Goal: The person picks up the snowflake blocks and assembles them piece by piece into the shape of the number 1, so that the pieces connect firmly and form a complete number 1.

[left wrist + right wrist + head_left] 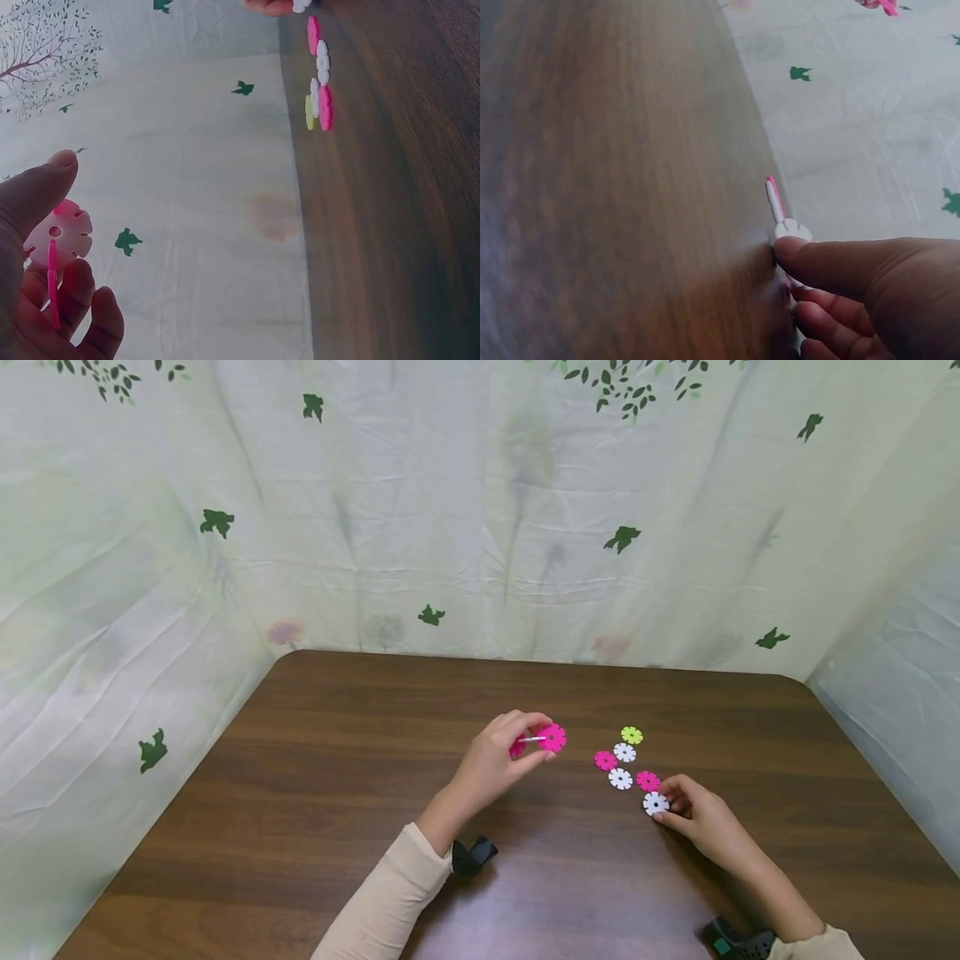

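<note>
Head view: left grip [498,750] pinched joined pink and white discs [553,737] above the tabletop [360,743]; right grip [697,817] pinched a white disc [656,803] near five loose discs [620,778].

In the centre right, my discs [614,779] look like smooth plastic. The table [300,793] at the bottom seems wooden, slightly glossy; the upper cloth [450,510] is creased.
</note>
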A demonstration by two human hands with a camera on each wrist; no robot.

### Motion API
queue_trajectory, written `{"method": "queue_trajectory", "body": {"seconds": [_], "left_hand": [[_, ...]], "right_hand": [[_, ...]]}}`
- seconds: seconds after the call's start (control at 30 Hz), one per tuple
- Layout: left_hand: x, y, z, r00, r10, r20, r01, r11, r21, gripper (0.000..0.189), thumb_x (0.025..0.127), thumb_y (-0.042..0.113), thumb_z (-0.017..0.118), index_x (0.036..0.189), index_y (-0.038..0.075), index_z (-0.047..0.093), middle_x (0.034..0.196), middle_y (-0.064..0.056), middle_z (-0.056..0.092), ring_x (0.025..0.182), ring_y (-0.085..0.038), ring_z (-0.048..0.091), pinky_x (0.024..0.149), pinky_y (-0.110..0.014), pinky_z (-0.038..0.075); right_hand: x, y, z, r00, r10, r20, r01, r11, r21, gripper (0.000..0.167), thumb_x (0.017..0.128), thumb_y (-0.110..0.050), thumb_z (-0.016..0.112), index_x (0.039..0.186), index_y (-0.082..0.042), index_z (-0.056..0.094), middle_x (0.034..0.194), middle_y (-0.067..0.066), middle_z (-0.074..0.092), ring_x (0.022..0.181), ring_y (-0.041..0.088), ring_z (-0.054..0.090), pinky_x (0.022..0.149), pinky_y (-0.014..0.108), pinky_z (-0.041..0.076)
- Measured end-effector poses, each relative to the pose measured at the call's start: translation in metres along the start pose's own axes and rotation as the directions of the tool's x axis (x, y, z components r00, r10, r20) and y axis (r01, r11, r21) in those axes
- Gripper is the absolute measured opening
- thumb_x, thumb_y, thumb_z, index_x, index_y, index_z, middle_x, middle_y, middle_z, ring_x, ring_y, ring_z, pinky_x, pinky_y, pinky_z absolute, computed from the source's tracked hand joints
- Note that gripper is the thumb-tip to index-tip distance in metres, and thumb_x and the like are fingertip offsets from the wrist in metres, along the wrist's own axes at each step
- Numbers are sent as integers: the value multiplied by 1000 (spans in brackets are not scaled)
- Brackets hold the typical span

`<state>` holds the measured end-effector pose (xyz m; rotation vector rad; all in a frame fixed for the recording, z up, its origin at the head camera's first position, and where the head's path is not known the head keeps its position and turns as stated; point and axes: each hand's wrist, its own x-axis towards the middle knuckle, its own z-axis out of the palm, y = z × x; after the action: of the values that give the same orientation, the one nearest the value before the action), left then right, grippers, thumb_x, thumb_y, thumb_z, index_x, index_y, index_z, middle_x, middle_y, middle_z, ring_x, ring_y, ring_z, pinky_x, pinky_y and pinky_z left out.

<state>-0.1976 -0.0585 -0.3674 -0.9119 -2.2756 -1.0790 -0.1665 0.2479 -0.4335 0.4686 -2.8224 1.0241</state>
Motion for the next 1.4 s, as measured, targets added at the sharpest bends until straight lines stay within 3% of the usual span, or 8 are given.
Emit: {"method": "queue_trajectory", "body": {"seconds": [0.47,0.97,1.1,1.4], "left_hand": [[0,-1,0,1000,-4,6,4,1000,3,35,73,19,75,104,11,62,87,6,58,77,-6,46,60,-18,39],[0,-1,1,1000,-9,11,9,1000,3,34,73,18,76,103,10,62,88,6,58,79,-5,47,63,-18,40],[-1,-1,1,1000,-10,13,10,1000,5,34,73,18,75,103,10,62,88,6,58,79,-4,47,63,-18,40],[-1,0,1,1000,2,9,-2,1000,10,34,73,17,76,103,9,62,87,5,58,77,-7,48,61,-18,40]], "right_hand": [[4,-11,-9,1000,18,-2,-18,995,97,15,79,-5,67,91,-6,58,76,0,56,68,11,53,60,24,46],[27,-41,-17,997,-58,-58,66,987,146,13,81,-6,65,92,-10,58,81,0,59,72,15,55,62,24,48],[35,-54,-17,993,-96,-75,108,981,163,14,80,-6,67,91,-9,58,80,1,59,70,17,56,58,24,48],[49,-78,-13,974,-196,-112,216,953,210,15,78,-1,67,90,-7,59,81,0,60,71,13,56,64,28,50]]}}
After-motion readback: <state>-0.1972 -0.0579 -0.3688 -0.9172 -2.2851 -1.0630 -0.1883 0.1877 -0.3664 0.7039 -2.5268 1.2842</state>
